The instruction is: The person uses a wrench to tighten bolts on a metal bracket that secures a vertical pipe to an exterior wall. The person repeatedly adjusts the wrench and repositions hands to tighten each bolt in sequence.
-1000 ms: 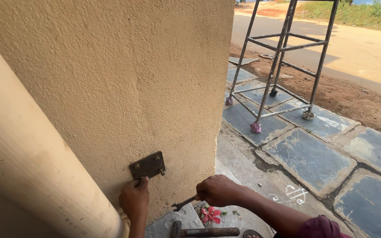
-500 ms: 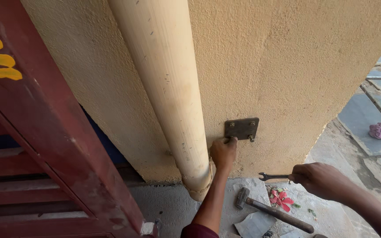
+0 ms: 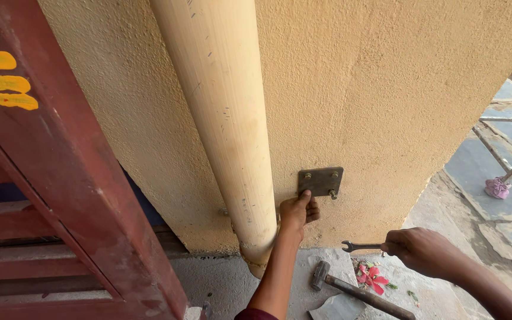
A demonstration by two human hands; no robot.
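A dark metal plate (image 3: 321, 181) with bolts is fixed low on the rough tan wall (image 3: 386, 89). My left hand (image 3: 297, 212) reaches up to the plate's lower left corner, fingertips on a bolt there. My right hand (image 3: 423, 251) is lower and to the right, shut on a small open-ended spanner (image 3: 360, 246) whose jaw points left, apart from the wall. A hammer (image 3: 357, 290) lies on the ground between my forearms.
A thick cream drain pipe (image 3: 223, 118) runs down the wall just left of the plate. A dark red metal gate (image 3: 60, 195) stands at left. A pink flower (image 3: 371, 277) lies by the hammer. Stone paving and a scaffold foot (image 3: 498, 188) are at right.
The view swung left from the scaffold side to the pipe and gate. My left hand stays at the plate; my right hand with the spanner has drifted slightly right and away from the wall.
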